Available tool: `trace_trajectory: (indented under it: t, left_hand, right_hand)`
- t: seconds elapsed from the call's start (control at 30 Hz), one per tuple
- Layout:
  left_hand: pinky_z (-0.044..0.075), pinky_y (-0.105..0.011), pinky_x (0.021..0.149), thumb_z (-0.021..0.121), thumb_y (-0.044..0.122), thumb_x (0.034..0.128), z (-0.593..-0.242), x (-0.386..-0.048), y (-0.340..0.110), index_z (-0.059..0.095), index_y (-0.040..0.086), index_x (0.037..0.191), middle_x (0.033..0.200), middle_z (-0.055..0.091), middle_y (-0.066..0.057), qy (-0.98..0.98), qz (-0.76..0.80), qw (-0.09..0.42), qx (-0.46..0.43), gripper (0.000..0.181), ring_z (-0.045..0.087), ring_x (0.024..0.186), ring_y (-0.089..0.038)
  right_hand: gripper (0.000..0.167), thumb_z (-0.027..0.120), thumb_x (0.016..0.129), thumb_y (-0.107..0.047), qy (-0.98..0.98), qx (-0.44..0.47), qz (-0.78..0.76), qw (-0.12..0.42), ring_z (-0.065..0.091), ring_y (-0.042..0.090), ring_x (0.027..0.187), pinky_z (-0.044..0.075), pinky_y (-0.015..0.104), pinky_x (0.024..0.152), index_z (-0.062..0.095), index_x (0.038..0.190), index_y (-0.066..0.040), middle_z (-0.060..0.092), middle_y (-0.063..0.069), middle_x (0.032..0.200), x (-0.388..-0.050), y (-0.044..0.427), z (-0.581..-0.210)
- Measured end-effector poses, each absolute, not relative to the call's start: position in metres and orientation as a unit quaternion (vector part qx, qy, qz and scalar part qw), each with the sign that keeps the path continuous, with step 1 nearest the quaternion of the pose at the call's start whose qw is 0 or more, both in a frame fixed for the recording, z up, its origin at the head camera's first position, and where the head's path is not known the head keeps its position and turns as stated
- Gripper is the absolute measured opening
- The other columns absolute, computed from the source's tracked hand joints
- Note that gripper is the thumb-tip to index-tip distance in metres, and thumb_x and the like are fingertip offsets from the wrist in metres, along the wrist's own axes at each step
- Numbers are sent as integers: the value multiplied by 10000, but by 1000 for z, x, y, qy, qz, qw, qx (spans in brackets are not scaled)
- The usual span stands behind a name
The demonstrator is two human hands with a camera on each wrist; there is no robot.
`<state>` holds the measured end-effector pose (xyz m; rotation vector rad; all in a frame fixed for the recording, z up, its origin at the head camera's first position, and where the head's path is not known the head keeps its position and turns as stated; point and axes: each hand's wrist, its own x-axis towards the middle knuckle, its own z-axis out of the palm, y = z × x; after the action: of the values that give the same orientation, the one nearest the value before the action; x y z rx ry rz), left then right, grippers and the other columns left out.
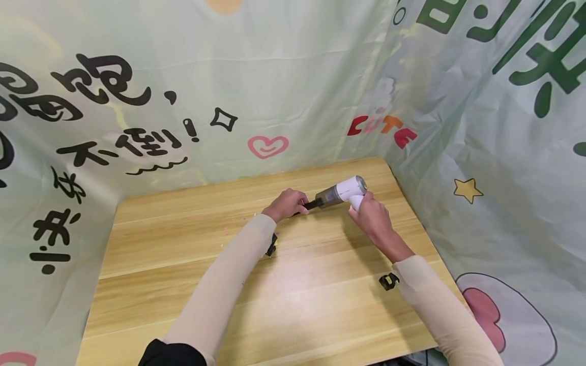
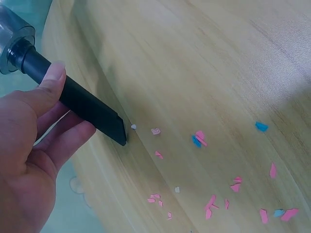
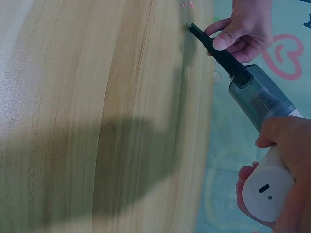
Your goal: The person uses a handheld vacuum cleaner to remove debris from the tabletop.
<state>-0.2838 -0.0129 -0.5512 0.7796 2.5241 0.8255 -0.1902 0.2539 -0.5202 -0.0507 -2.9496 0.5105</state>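
Fingers (image 3: pixel 272 132) around white, black-nozzled vacuum (image 1: pixel 345 189)

On the printed cloth backdrop (image 1: pixel 302 96) behind the table, the word "CUTE" (image 1: pixel 390 122) can be read near the corner at the right, with a red C, pink U, orange T and red E. Towards the left of the same cloth stands black Chinese lettering, of which "不倒!" (image 1: pixel 142 142) is legible, while the black characters above it and the vertical line (image 1: pixel 57 223) below are hard to make out. The large green characters (image 1: pixel 553 65) at upper right are cut off by the view's edge.
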Motion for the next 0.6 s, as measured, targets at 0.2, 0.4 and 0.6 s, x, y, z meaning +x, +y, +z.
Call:
trace_trajectory:
  t: [0.2, 0.4, 0.6]
  left_hand:
    - [576, -376, 948, 745, 183, 968, -549, -281, -12, 735, 78, 1224, 1176, 754, -89, 894, 293, 190, 281, 277, 714, 1064, -228]
    - [578, -373, 952, 752, 179, 962, -548, -278, -12, 737, 83, 1219, 1181, 759, -91, 894, 290, 193, 282, 275, 722, 1076, -228]
    - [580, -384, 958, 763, 183, 954, -549, -277, -13, 739, 74, 1209, 1173, 766, -103, 894, 278, 195, 290, 279, 726, 1084, -239]
  right_hand:
    - [566, 731, 902, -269, -983, -16, 165, 82, 690, 458, 723, 553, 559, 615, 509, 1174, 175, 679, 305, 865, -188, 256, -524]
    - [563, 732, 901, -270, -982, -17, 170, 82, 687, 452, 716, 555, 556, 611, 502, 1168, 170, 676, 305, 857, -182, 258, -529]
    - [554, 706, 906, -278, -981, -22, 178, 74, 682, 447, 721, 558, 554, 616, 491, 1167, 161, 668, 304, 865, -178, 258, -531]
